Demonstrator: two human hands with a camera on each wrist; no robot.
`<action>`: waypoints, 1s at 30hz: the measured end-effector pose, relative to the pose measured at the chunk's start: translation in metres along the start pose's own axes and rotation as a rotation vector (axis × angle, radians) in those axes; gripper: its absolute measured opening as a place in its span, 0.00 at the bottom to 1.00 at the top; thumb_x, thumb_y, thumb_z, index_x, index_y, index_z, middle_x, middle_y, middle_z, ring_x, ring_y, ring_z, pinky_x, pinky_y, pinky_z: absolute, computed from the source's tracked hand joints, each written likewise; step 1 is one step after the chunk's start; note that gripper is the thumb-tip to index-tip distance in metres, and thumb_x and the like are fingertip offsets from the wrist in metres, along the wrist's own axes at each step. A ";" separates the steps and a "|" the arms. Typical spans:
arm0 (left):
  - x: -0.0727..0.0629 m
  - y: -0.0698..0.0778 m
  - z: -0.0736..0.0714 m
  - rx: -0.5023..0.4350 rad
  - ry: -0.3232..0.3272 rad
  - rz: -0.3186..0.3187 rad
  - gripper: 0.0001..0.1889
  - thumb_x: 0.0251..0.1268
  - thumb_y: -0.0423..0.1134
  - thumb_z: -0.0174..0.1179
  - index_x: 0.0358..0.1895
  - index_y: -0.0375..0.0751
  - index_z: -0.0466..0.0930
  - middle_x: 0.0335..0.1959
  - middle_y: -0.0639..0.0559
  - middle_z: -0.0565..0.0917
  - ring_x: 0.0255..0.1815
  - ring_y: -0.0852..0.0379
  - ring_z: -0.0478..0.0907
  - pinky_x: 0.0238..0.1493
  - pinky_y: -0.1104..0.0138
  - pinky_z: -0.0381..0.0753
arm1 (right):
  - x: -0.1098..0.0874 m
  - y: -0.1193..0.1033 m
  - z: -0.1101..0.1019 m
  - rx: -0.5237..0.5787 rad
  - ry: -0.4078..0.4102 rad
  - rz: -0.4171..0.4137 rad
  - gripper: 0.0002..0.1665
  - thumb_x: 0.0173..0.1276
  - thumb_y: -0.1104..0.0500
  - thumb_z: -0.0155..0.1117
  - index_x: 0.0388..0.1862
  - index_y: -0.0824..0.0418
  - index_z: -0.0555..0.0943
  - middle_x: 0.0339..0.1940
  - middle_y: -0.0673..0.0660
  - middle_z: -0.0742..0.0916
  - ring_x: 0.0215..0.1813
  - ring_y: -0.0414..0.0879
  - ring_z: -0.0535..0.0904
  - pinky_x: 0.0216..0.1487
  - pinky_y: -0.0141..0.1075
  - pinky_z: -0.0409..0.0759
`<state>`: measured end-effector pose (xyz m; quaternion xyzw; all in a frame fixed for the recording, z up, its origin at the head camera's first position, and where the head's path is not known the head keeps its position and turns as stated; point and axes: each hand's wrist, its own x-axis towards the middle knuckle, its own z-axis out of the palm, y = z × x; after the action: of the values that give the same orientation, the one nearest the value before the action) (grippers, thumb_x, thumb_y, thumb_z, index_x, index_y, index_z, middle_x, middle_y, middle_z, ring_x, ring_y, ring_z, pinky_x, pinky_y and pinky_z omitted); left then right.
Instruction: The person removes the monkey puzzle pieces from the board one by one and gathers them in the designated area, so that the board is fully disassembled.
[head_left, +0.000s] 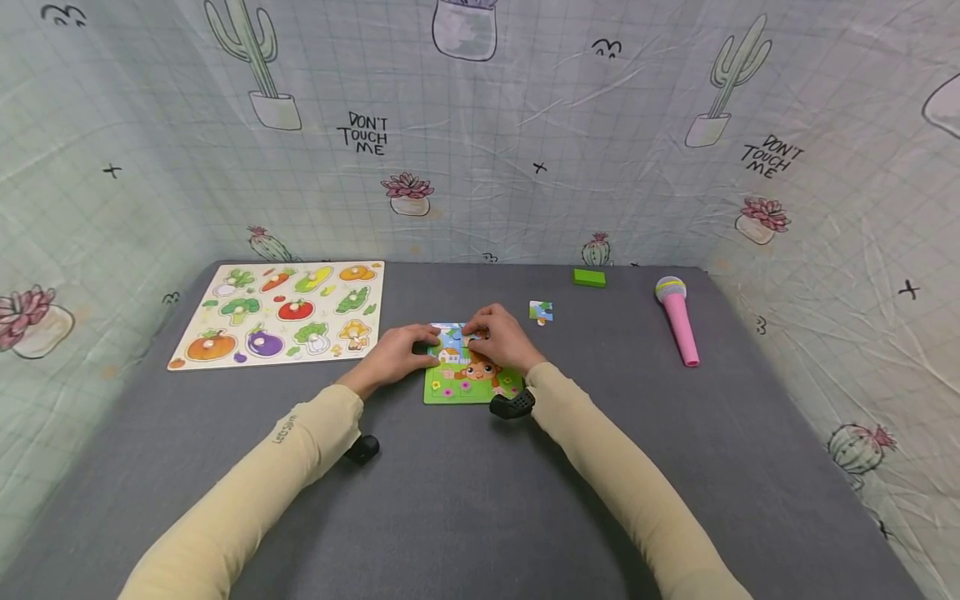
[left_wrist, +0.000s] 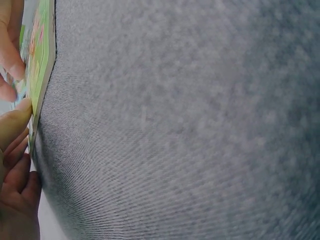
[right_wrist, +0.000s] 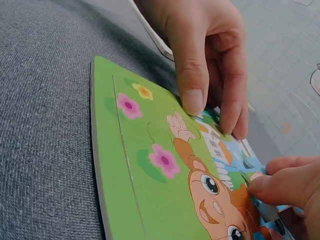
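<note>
A jigsaw board (head_left: 450, 396) with a cartoon monkey, flowers and a green border lies flat on the grey table. At its left edge, my left hand (head_left: 396, 354) holds the board, thumb on the face and fingers near the upper corner. My right hand (head_left: 504, 337) is over the upper middle. Seen from the right wrist, its thumb and finger (right_wrist: 280, 182) pinch a small puzzle piece (right_wrist: 245, 177), slightly tilted above the board; the fingers hide most of it. Another loose puzzle piece (head_left: 541, 311), blue and green, lies off the board's upper right.
A vegetable picture board (head_left: 273, 332) lies at the left. Toward the back right sit a green block (head_left: 589, 277) and a pink toy microphone (head_left: 680, 325). A patterned cloth (head_left: 480, 125) hangs behind and beside the table (head_left: 450, 500).
</note>
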<state>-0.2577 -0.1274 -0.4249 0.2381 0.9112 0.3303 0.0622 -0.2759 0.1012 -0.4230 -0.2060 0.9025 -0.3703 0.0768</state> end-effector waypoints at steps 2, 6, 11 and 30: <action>0.000 0.000 0.000 0.000 0.000 0.005 0.19 0.62 0.36 0.68 0.54 0.31 0.82 0.64 0.40 0.76 0.69 0.42 0.67 0.70 0.51 0.64 | 0.000 0.001 -0.001 0.012 0.002 -0.004 0.11 0.69 0.63 0.65 0.49 0.62 0.85 0.56 0.59 0.74 0.51 0.52 0.71 0.52 0.43 0.75; 0.000 -0.003 0.001 0.005 0.007 0.019 0.19 0.62 0.37 0.67 0.53 0.31 0.82 0.64 0.39 0.75 0.68 0.41 0.68 0.70 0.50 0.65 | 0.000 0.003 -0.002 0.042 0.010 -0.009 0.11 0.69 0.62 0.65 0.49 0.62 0.85 0.55 0.58 0.76 0.47 0.51 0.72 0.48 0.42 0.76; 0.000 -0.007 0.003 0.013 0.020 0.032 0.18 0.62 0.38 0.68 0.53 0.32 0.83 0.63 0.40 0.76 0.67 0.41 0.69 0.69 0.50 0.65 | -0.001 0.008 -0.005 0.084 0.003 0.005 0.12 0.70 0.60 0.65 0.50 0.60 0.86 0.53 0.56 0.78 0.46 0.49 0.75 0.47 0.40 0.79; -0.002 -0.015 0.003 -0.019 0.022 0.074 0.16 0.60 0.37 0.69 0.50 0.35 0.85 0.62 0.43 0.79 0.68 0.44 0.69 0.69 0.51 0.66 | -0.025 0.052 -0.058 0.400 0.212 0.233 0.17 0.70 0.57 0.65 0.57 0.57 0.83 0.59 0.57 0.80 0.55 0.55 0.74 0.56 0.49 0.77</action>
<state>-0.2606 -0.1367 -0.4363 0.2674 0.8993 0.3435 0.0422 -0.2866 0.1826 -0.4184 -0.0413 0.8319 -0.5498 0.0632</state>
